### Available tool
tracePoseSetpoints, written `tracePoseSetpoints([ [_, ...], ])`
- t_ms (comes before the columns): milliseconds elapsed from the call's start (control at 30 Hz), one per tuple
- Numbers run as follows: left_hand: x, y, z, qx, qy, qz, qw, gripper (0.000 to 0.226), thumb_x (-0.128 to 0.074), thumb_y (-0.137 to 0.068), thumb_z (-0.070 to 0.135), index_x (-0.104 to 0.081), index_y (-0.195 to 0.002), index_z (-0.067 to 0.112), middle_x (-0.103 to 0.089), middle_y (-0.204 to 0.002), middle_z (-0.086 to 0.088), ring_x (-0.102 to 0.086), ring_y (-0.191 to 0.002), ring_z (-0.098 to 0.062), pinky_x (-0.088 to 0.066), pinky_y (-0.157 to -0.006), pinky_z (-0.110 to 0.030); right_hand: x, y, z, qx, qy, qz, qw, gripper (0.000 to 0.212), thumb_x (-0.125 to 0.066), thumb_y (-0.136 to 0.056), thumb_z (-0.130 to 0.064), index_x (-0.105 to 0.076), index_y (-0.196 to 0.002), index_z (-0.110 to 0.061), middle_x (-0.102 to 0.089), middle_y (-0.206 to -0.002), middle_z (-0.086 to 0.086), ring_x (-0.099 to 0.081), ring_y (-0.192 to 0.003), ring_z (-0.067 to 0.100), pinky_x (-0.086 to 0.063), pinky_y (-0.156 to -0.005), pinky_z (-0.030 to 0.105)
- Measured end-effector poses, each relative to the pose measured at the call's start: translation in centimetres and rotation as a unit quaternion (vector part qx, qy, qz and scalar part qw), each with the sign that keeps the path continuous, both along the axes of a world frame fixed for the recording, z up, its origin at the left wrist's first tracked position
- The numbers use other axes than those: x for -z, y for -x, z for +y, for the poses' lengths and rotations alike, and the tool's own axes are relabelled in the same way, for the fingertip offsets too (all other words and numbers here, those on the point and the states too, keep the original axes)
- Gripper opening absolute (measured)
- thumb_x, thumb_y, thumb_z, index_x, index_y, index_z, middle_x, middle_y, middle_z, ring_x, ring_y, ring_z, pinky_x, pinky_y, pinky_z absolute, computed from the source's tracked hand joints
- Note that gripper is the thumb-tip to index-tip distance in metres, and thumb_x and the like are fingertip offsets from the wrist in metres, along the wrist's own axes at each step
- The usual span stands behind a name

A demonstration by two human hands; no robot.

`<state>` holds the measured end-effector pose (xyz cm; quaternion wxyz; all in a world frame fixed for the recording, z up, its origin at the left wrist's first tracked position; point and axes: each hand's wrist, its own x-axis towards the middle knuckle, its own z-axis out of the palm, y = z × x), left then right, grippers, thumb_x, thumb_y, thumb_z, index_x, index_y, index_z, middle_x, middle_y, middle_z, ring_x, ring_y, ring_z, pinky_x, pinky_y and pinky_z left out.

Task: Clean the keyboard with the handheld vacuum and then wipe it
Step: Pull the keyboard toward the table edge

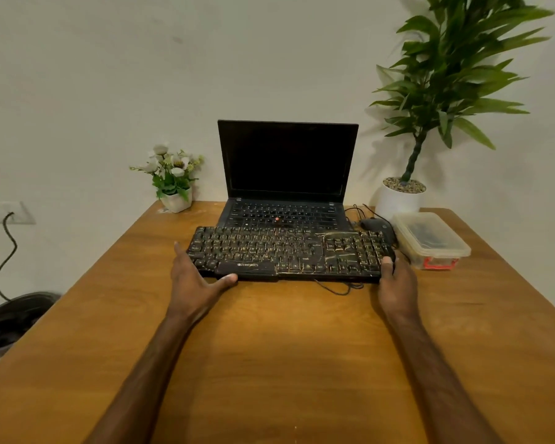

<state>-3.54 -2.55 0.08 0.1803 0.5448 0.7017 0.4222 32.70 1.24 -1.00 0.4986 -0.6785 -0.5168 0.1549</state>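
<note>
Your left hand (194, 278) clasps the near left corner of the keyboard (289, 253), thumb stretched along the front edge and forefinger up the left end; the other fingers are hidden. Your right hand (394, 280) pinches the near right corner, thumb on top and fingers tucked out of sight beneath. The keyboard is black, streaked with pale grime, and lies across the middle of the wooden surface (269, 347), its cord looping out from under the front edge. Its far edge covers the front of an open laptop (285, 174) with a dark screen; whether it rests on it you cannot tell. Just beyond the right end sits a black mouse (374, 225), and beside that a clear lidded plastic box (430, 238) holding something dark, with a red part low on its front wall. Behind it a white pot (398, 200) topped with pebbles carries a tall green plant (455, 75). At the far left a small white pot (177, 201) holds white flowers (169, 165). On the floor to the left stands a bin (13, 318) lined with a black bag.
</note>
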Motion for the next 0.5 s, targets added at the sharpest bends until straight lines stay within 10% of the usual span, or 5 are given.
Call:
tracePoseSetpoints([
  [133, 0.5, 0.0, -5.1, 0.016, 0.0, 0.002, 1.0, 0.146, -0.091, -0.063, 0.044, 0.015, -0.158, 0.012, -0.009, -0.166, -0.014, -0.015, -0.151, -0.031, -0.022, -0.121, -0.044, -0.8, -0.7, -4.9, -0.032, -0.039, 0.008, 0.999, 0.034, -0.036, -0.106, -0.025, -0.054, -0.13, -0.009, -0.059, -0.121, 0.006, -0.053, -0.113, 0.023, -0.044, -0.098, 0.039],
  [500, 0.3, -0.2, -15.0, 0.044, 0.03, 0.05, 0.997, 0.132, -0.08, -0.076, 0.049, 0.016, -0.157, 0.008, -0.01, -0.166, -0.017, -0.023, -0.149, -0.031, -0.031, -0.116, -0.045, 0.9, -2.7, -13.1, -0.017, -0.004, -0.063, 0.998, 0.047, -0.027, -0.104, -0.039, -0.054, -0.131, -0.011, -0.06, -0.12, 0.009, -0.051, -0.115, 0.03, -0.045, -0.1, 0.047],
])
